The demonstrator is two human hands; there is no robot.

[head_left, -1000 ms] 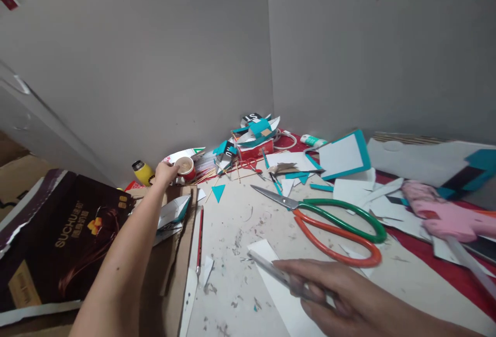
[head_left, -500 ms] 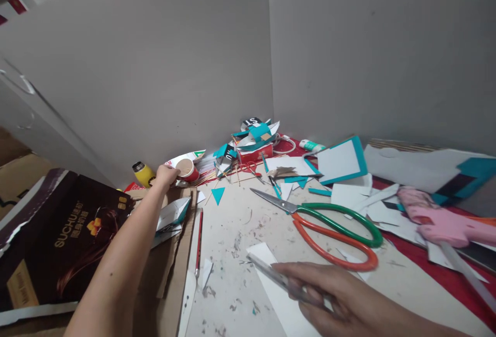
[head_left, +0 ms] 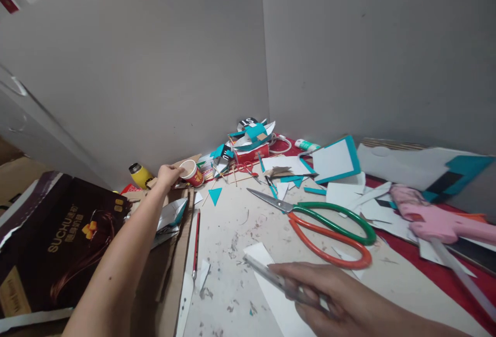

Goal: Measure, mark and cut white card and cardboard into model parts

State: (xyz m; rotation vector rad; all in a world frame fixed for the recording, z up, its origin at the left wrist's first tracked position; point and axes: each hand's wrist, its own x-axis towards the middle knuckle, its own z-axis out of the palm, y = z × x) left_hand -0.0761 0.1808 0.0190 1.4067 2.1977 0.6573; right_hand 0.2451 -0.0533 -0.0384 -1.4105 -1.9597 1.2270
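At the far left of the work surface, my left hand (head_left: 169,175) has its fingers closed on the rim of a red and white paper cup (head_left: 195,174). My right hand (head_left: 315,290) grips a slim silver utility knife (head_left: 281,281), its tip pointing up and left. Under the knife lies a white paper strip (head_left: 273,295). Beyond the right hand rest large scissors (head_left: 284,205) with one green and one orange handle, blades slightly apart. A red pencil (head_left: 196,244) and a teal paper triangle (head_left: 215,196) lie between the two hands.
A dark printed box (head_left: 77,223) and brown cardboard stand under my left forearm. A yellow bottle (head_left: 140,175) is beside the left hand. Paper scraps, a pink glue gun (head_left: 437,220) and teal paper models (head_left: 253,135) line the back and right. Grey walls (head_left: 174,68) rise behind.
The paper cup has moved slightly right and turned, so its printed side shows more. My right hand keeps the utility knife over the strip. The whole view has shifted a little.
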